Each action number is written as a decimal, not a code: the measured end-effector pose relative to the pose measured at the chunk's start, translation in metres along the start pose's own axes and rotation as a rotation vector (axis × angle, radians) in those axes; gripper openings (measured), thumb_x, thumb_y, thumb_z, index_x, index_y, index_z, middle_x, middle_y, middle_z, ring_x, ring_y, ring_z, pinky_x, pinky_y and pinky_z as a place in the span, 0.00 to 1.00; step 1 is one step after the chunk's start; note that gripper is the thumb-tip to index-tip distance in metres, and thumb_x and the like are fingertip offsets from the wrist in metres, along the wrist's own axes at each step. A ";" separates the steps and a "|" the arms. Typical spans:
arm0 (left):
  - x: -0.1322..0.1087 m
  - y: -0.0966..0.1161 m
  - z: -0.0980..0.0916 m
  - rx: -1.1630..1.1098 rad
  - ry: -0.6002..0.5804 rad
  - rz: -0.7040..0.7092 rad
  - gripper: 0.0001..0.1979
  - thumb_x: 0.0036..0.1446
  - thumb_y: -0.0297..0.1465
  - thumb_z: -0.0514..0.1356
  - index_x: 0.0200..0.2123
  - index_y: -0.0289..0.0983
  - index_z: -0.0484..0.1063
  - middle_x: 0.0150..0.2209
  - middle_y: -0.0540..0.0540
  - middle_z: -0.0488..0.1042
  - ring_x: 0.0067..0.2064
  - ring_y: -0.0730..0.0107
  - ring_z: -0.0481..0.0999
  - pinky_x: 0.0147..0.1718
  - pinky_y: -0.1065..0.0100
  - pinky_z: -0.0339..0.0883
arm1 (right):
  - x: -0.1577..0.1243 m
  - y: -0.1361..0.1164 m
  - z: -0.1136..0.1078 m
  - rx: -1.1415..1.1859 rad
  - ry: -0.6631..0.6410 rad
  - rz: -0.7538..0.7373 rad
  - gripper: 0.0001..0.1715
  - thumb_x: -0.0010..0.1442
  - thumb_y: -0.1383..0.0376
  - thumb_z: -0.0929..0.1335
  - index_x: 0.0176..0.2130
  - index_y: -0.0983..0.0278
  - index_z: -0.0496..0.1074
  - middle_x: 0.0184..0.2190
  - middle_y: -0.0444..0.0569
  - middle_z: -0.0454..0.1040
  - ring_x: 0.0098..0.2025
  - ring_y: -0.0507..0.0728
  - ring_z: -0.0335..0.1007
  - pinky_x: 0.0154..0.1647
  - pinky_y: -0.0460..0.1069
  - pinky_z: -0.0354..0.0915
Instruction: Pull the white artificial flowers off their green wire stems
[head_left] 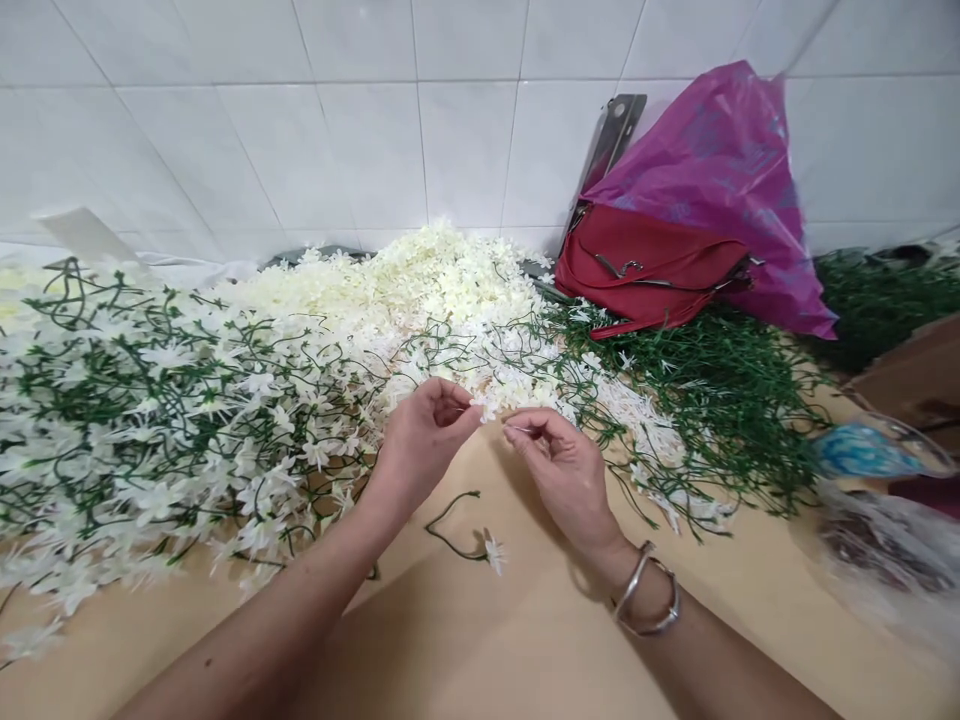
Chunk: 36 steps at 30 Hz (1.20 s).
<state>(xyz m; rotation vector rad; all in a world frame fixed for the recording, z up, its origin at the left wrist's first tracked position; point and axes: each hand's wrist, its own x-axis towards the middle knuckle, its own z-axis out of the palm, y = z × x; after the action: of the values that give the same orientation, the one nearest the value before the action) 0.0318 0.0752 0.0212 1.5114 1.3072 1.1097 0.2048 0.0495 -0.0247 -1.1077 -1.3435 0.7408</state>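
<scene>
My left hand (439, 425) pinches a small white artificial flower (486, 406) between thumb and fingertips. Just to its right, my right hand (561, 462) is closed in a pinch on a thin, pale piece too small to make out, perhaps a stamen. The fingertips of the two hands are close together but apart. On the table below them lies a green stem (450, 540) with a white stamen tuft (494, 553) at one end. Beyond my hands spreads a heap of loose cream-white blossoms (450, 275).
Left, a large pile of white flowers on green stems (165, 400). Right, bare green stems (720, 400) and white stamens (652, 425). A red handbag (649, 265) and purple plastic bag (712, 150) lean against the tiled wall (360, 140). A clear plastic bag (892, 560) lies far right.
</scene>
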 end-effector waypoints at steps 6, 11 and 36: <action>-0.029 -0.021 0.013 -0.411 -0.029 -0.178 0.15 0.54 0.40 0.71 0.36 0.35 0.77 0.32 0.48 0.80 0.37 0.68 0.82 0.37 0.69 0.74 | -0.008 -0.009 0.001 -0.033 0.008 -0.128 0.02 0.65 0.66 0.72 0.39 0.58 0.78 0.37 0.47 0.79 0.42 0.57 0.75 0.48 0.54 0.70; -0.034 -0.027 0.017 -0.466 -0.018 -0.197 0.15 0.55 0.41 0.71 0.35 0.35 0.78 0.33 0.47 0.82 0.38 0.68 0.84 0.38 0.69 0.75 | -0.012 -0.010 0.003 -0.120 -0.067 -0.166 0.03 0.66 0.67 0.71 0.38 0.58 0.77 0.37 0.47 0.79 0.42 0.58 0.76 0.49 0.55 0.71; -0.039 -0.031 0.023 -0.419 -0.040 -0.038 0.07 0.60 0.36 0.68 0.37 0.38 0.79 0.34 0.48 0.81 0.37 0.69 0.78 0.39 0.68 0.72 | -0.005 -0.007 0.002 0.019 -0.088 0.052 0.04 0.62 0.66 0.73 0.39 0.58 0.77 0.50 0.52 0.78 0.54 0.60 0.76 0.59 0.58 0.71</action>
<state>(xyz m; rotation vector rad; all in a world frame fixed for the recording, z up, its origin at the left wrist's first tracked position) 0.0432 0.0389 -0.0189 1.1858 0.9937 1.2319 0.2004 0.0426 -0.0205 -1.1096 -1.3825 0.8474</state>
